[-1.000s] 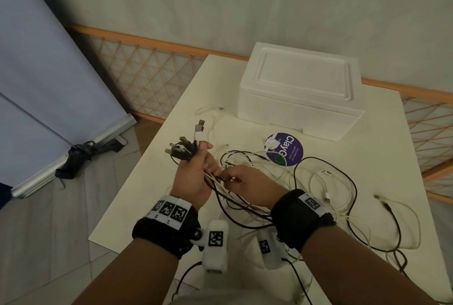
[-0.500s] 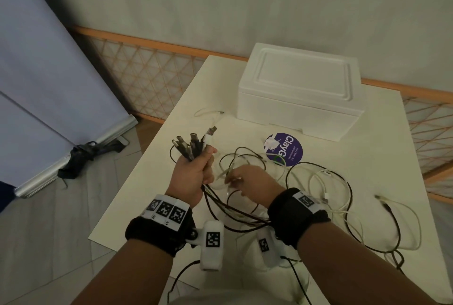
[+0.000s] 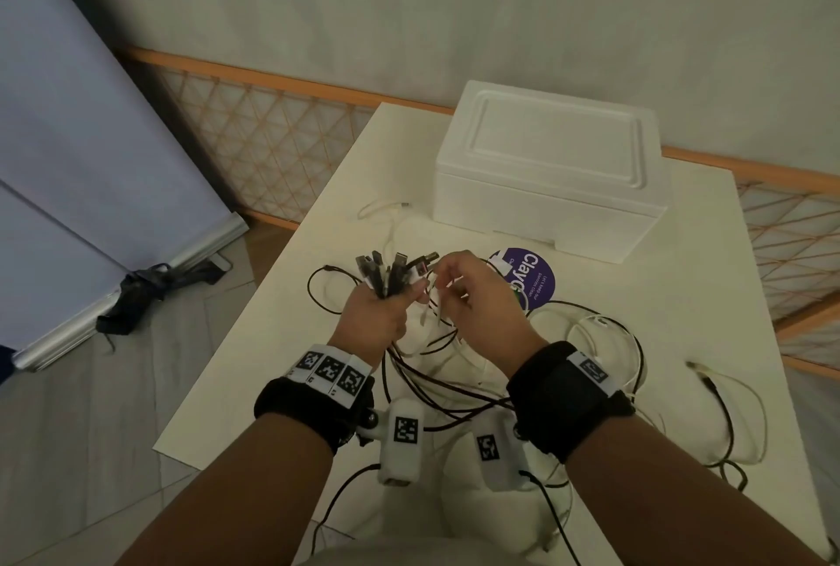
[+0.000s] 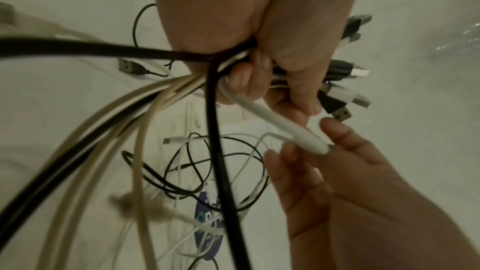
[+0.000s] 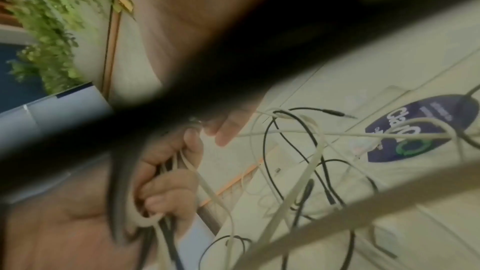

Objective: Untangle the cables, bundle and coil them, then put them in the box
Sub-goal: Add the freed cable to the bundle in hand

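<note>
My left hand (image 3: 377, 315) grips a bunch of black and white cable ends (image 3: 391, 272), the USB plugs (image 4: 342, 93) sticking out above the fist. Just to its right my right hand (image 3: 482, 297) pinches a white cable (image 4: 298, 137) near its plug end, close to the bunch. Black and cream cables (image 3: 436, 388) hang from the fist and trail in loose tangles over the white table (image 3: 682, 293). The white foam box (image 3: 550, 170) stands shut at the back of the table. In the right wrist view a blurred black cable covers much of the picture.
A round purple sticker (image 3: 529, 277) lies on the table before the box. More cable loops (image 3: 722, 402) sprawl at the right edge. A wooden lattice rail (image 3: 272, 147) runs behind; a grey panel (image 3: 91, 156) leans on the left over tiled floor.
Both hands have risen and moved away from me toward the box. The right hand has come up beside the plug bunch, drawing a white cable with it.
</note>
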A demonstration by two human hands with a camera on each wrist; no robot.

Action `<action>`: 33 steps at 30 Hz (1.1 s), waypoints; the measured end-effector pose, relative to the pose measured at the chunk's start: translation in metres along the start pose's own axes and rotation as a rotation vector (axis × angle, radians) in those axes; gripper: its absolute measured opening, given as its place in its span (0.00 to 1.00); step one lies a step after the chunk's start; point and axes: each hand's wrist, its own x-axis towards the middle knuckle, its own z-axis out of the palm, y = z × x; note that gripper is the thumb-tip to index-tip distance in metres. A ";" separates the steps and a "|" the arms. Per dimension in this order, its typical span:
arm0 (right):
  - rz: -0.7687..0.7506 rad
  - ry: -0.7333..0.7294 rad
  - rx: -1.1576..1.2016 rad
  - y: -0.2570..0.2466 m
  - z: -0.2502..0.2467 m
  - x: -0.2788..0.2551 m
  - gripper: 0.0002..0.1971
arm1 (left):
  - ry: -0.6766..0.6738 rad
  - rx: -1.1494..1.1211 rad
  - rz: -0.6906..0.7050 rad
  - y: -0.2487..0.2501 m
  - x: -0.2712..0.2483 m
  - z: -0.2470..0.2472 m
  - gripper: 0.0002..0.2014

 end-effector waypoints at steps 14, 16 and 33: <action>-0.239 -0.041 -0.126 0.003 0.005 0.000 0.08 | -0.044 0.129 0.018 -0.005 0.004 -0.003 0.17; -0.303 -0.050 -0.099 -0.009 0.007 0.000 0.08 | -0.096 0.163 0.026 -0.003 0.005 -0.005 0.17; 0.012 -0.163 -0.236 0.008 0.003 0.011 0.07 | -0.186 -0.407 0.084 0.026 -0.001 0.008 0.04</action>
